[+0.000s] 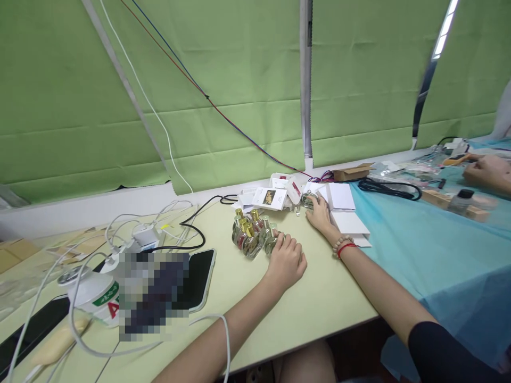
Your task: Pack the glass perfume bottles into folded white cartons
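One glass bottle (pixel 306 201) is clamped by the right hand (pixel 319 214), seemingly for steadiness, while beside closely grouped gold-capped bottles (pixel 250 243) the left hand's (pixel 286 260) fingers are curled, any grip being indiscernible.

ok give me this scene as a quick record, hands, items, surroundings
left hand: curled at the right edge of the bottle cluster; grip unclear
right hand: fingers on a round glass item
bottle cluster: small glass bottles, several gold-capped, standing together
boxes: printed white box behind the cluster
left side: phone, partly pixelated; white container; cables
right side: blue covering; another person's hand
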A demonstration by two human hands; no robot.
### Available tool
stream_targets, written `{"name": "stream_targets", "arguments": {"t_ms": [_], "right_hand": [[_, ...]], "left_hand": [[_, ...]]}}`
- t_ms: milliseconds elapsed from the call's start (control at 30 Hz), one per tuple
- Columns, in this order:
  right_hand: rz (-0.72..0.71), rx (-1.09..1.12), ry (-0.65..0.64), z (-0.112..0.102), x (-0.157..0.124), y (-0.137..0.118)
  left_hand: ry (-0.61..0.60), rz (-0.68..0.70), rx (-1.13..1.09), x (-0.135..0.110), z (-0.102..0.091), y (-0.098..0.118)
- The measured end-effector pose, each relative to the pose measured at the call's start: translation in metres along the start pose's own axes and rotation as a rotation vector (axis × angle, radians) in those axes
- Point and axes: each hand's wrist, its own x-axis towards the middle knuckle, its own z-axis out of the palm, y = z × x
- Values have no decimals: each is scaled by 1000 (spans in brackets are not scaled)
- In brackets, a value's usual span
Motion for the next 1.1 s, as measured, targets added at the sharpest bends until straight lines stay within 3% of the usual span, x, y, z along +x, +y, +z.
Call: {"name": "stream_targets", "arguments": {"t_ms": [333,567,733,800,1100], "right_hand": [[-26,120,93,-5,-1,3],[-141,312,264,-25,-16,-14],[-45,504,313,-31,-31,-28],[-34,584,251,-31,-37,-33],[29,894,-255,-47,-36,-36]], "left_hand": [[56,-198,94,-3,5,-1],[50,-139,-42,-2,6,-5],[47,-70,-214,-2,7,-7],[62,-75,-230,-1,8,-8],[133,-118,-239,-1,6,-9]]}}
